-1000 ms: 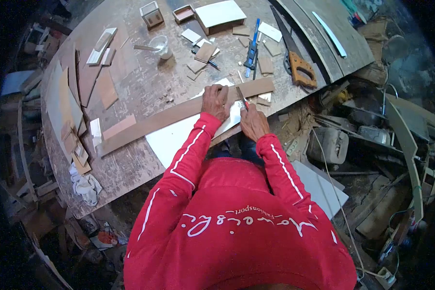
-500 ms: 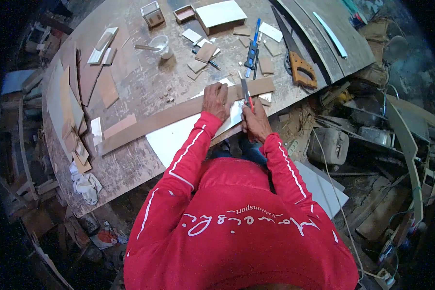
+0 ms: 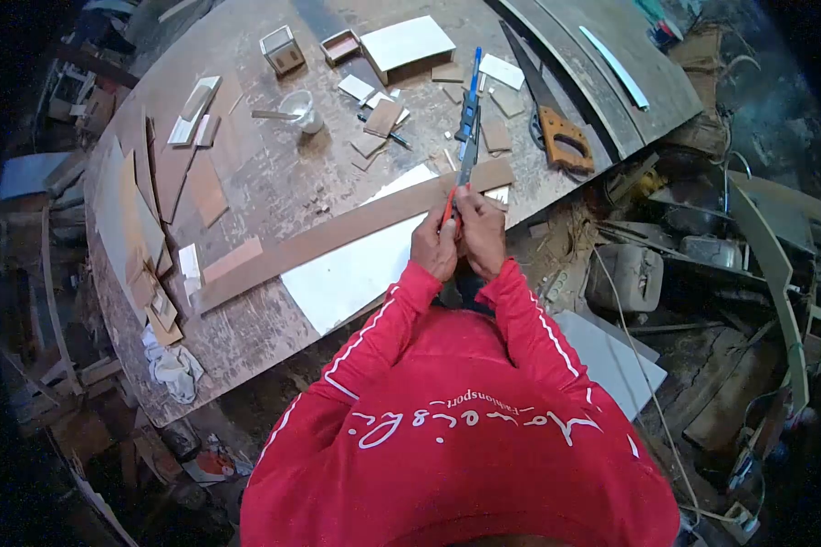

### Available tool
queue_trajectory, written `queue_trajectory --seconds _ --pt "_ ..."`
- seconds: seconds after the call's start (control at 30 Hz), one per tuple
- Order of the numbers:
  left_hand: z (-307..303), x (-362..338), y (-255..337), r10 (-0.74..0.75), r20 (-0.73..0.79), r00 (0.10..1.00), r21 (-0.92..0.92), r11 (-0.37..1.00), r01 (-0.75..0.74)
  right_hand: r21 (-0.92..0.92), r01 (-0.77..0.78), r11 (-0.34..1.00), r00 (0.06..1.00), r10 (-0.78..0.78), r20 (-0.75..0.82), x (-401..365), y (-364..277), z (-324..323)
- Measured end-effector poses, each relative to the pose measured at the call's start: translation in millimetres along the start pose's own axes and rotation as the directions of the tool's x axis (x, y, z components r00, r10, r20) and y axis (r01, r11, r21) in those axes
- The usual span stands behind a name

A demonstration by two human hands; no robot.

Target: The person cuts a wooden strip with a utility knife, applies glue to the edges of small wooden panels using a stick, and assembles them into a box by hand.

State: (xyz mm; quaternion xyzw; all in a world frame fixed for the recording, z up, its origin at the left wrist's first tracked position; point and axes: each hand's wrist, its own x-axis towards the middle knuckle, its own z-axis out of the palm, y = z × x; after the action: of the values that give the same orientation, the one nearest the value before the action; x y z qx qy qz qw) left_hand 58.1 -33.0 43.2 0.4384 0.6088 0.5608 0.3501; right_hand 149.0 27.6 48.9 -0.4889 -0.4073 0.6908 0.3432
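Note:
Both my hands meet around a red-handled utility knife (image 3: 467, 171) near the table's front edge, its grey blade pointing away from me. My right hand (image 3: 483, 233) is closed on the handle. My left hand (image 3: 435, 247) is closed against the handle's left side. Beyond and under the knife lies a long brown wooden strip (image 3: 337, 232), slanting across the table. Below this strip is a white sheet (image 3: 347, 283), partly covered by it. The blade tip comes close to a blue marking tool (image 3: 471, 109).
A handsaw (image 3: 561, 137) lies at the right. Small wood pieces (image 3: 383, 117), a plastic cup (image 3: 303, 111) with a stick, a little box (image 3: 282, 50) and a white-topped box (image 3: 409, 43) stand farther back. Scrap boards (image 3: 146, 214) and a rag (image 3: 175, 372) are at the left.
My left hand has left the wooden strip and moved right to the knife's handle. The knife has shifted slightly toward me with my right hand. The strip stays in place.

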Motion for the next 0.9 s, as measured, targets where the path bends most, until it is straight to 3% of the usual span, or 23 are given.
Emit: queue_trajectory --seconds 0.03,0.07,0.1,0.13,0.17,0.37,0.5,0.6,0.8,0.9 --pt "-0.9 1.0 1.1 0.0 -0.019 1.0 0.009 1.0 0.0 -0.238 0.214 0.947 0.969 -0.236 -0.068 -2.0 -2.1 5.0" --pt "-1.6 1.3 2.2 -0.001 -0.037 0.999 0.017 1.0 0.001 -0.445 0.331 0.832 0.909 -0.408 -0.088 -6.6 -5.3 7.5" --pt "-5.3 3.0 6.1 -0.082 -0.007 0.997 0.126 0.989 0.082 -0.633 0.405 0.66 0.82 -0.568 -0.068 -11.6 -8.9 8.7" --pt "-5.2 4.7 10.7 -0.071 0.003 0.997 0.094 0.993 0.07 -0.785 0.433 0.443 0.71 -0.705 -0.006 -14.6 -15.0 9.8" --pt "-5.6 4.9 16.0 -0.062 0.012 0.998 0.064 0.996 0.061 -0.731 0.367 0.576 0.84 -0.543 -0.006 -17.7 -23.4 9.5" --pt "1.0 4.1 -4.3 0.076 -0.026 0.997 0.01 0.997 -0.076 -0.76 0.44 0.478 0.808 -0.58 0.103 -8.0 -22.0 6.3" --pt "1.4 3.1 -9.0 0.111 -0.031 0.993 0.01 0.994 -0.111 -0.741 0.432 0.514 0.834 -0.541 0.111 -8.6 -24.5 4.4" --pt "1.5 2.4 -10.6 0.066 -0.012 0.998 0.015 0.998 -0.066 -0.729 0.493 0.474 0.788 -0.598 0.144 -6.4 -22.6 2.0" --pt "9.6 3.1 -12.1 0.018 -0.004 1.0 -0.172 0.985 -0.018 -0.722 0.499 0.479 0.787 -0.599 0.146 -11.3 -20.4 -1.7" --pt "6.6 2.2 -3.5 0.002 0.021 1.0 -0.118 0.993 0.0 -0.724 0.495 0.481 0.79 -0.596 0.143 -11.7 -20.1 -2.8"
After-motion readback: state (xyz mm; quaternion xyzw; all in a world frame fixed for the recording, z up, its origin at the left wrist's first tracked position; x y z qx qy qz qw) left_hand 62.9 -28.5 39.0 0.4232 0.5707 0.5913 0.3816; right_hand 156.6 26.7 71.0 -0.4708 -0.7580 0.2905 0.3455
